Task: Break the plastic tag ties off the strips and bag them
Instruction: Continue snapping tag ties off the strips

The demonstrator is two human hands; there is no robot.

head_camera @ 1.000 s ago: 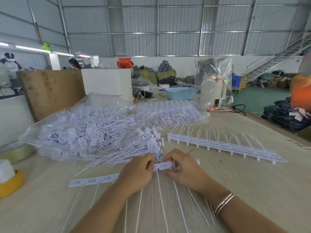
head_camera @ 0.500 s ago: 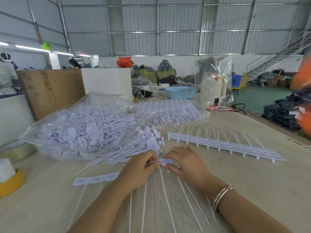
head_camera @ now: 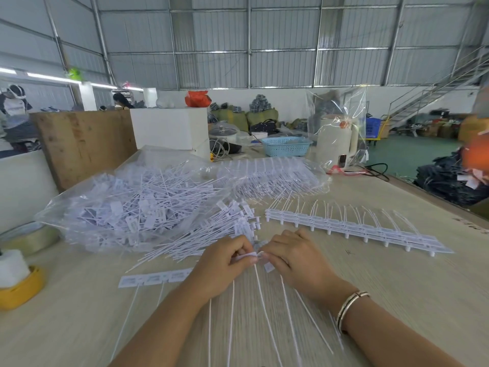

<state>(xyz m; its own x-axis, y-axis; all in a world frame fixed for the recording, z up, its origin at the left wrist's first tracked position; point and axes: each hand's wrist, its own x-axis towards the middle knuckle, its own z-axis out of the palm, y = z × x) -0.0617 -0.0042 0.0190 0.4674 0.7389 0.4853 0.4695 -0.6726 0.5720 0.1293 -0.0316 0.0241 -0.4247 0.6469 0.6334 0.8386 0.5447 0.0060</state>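
My left hand (head_camera: 222,263) and my right hand (head_camera: 296,258) meet at the table's middle, both pinching a white strip of tag ties (head_camera: 158,277) whose thin tails run toward me. The strip's free end lies flat to the left. A pile of loose separated ties (head_camera: 211,229) lies just beyond my hands. Behind it a clear plastic bag (head_camera: 132,205) bulges with ties. A full strip of ties (head_camera: 352,229) lies to the right.
A second clear bag of strips (head_camera: 272,176) sits further back. A yellow holder with a white roll (head_camera: 18,284) and a tape roll (head_camera: 31,237) stand at the left edge. A wooden board (head_camera: 84,144), white box (head_camera: 169,128), blue basket (head_camera: 285,145) and wrapped kettle (head_camera: 336,139) stand behind.
Both hands have shifted a little away from me and drawn closer together on the strip, which now bends between the fingers. The strip's left end has followed along.
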